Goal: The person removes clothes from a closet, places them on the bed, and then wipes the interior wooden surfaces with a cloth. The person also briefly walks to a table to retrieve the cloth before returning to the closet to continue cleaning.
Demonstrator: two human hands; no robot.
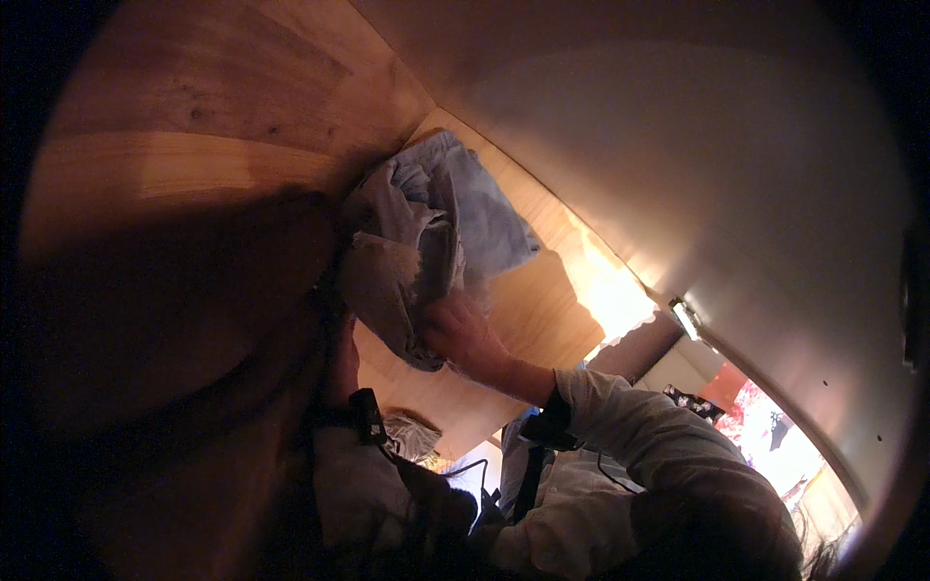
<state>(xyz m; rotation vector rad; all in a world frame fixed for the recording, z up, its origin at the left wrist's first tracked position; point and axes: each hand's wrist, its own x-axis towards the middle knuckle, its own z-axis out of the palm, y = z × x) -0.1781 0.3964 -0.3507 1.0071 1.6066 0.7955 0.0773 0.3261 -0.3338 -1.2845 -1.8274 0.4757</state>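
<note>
A grey-blue garment (487, 210), which looks like denim, lies folded and bunched in the corner of a wooden compartment. Its left side is rumpled and in shade. My right hand (461, 330) is at the garment's near edge, with curled fingers gripping the cloth; the fingertips are hidden in it. My left hand (347, 359) is beside the garment's lower left, mostly in deep shadow, so its fingers cannot be made out. Each wrist carries a dark strapped device.
The garment rests on a light wooden board (538, 312). A wooden panel (218, 94) rises at left and a smooth panel (690, 181) at right. A metal fitting (684, 318) sits on the right edge. Crumpled cloth (414, 436) lies near my left wrist; patterned fabric (694, 403) shows at lower right.
</note>
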